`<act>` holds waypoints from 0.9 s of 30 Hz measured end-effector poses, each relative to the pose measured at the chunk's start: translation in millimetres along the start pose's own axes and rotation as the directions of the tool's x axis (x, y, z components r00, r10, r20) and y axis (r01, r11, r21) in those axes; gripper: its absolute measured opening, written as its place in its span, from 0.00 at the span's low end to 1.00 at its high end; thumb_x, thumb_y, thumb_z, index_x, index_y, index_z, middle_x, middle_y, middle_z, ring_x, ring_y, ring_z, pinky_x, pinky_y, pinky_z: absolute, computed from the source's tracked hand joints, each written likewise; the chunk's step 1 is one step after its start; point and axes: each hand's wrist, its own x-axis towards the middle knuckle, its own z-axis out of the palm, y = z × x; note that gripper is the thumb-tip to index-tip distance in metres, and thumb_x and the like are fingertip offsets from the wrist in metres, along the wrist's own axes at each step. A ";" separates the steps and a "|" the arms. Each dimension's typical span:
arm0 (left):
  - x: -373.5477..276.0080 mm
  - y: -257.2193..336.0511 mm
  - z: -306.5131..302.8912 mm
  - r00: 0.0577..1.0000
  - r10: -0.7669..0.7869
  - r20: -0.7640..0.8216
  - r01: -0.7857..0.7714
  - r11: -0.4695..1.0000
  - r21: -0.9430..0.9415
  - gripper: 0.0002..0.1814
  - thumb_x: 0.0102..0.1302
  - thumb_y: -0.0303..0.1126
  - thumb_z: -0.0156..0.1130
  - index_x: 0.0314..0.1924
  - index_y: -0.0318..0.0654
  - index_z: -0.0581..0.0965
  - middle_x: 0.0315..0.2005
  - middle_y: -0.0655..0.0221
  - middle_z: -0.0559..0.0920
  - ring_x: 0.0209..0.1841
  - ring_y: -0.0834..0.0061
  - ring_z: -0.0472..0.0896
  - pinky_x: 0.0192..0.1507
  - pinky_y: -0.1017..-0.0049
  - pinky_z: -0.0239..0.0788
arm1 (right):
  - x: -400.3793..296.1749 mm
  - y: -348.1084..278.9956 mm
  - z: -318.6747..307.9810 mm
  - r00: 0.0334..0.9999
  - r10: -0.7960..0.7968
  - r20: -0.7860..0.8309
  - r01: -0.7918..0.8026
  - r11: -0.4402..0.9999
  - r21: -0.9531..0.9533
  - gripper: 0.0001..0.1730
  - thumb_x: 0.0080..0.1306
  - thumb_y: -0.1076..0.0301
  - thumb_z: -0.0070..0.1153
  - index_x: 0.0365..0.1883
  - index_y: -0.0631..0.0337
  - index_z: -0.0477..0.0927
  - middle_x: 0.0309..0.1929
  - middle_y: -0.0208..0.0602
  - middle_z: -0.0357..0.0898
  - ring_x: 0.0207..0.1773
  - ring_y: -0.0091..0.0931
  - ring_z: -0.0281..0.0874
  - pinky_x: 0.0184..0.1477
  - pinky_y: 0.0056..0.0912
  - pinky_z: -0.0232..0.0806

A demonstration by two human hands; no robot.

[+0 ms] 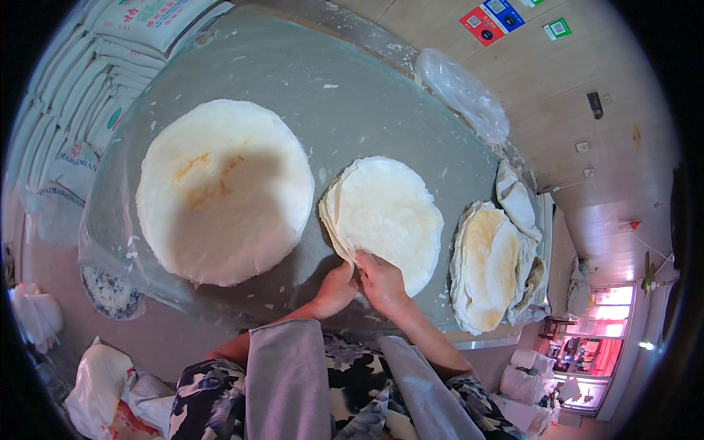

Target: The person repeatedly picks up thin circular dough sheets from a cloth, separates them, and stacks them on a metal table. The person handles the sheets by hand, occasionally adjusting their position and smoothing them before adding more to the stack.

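A stack of thin round flatbreads [385, 209] lies on the grey plastic-covered table [352, 110] before me. My left hand [336, 289] and my right hand [382, 279] meet at its near left edge, fingertips pinching the rims of the upper sheets, which are slightly raised there. How many sheets are pinched I cannot tell. Left of it lies a larger pile of round flatbread [225, 192], pale with browned spots and partly in shadow. To the right, folded flatbreads [484, 264] with browned faces rest against a crumpled cloth [517, 203].
White printed sacks [148, 25] are stacked at the upper left. A clear plastic bag [465, 93] lies along the table's far edge by the wall. Below the left table corner stands a round container with white flour-like powder [110, 291]. Flatbread scraps dot the table.
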 end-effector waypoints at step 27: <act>-36.1 20.9 53.0 0.984 0.123 0.129 -0.105 0.984 -0.142 0.27 0.64 0.44 0.57 0.59 0.40 0.67 0.43 0.62 0.79 0.44 0.67 0.79 0.47 0.69 0.70 | 11.1 37.5 -256.8 0.907 0.285 -0.311 0.114 0.544 0.831 0.24 0.50 0.82 0.55 0.49 0.67 0.73 0.43 0.40 0.79 0.44 0.28 0.77 0.50 0.31 0.69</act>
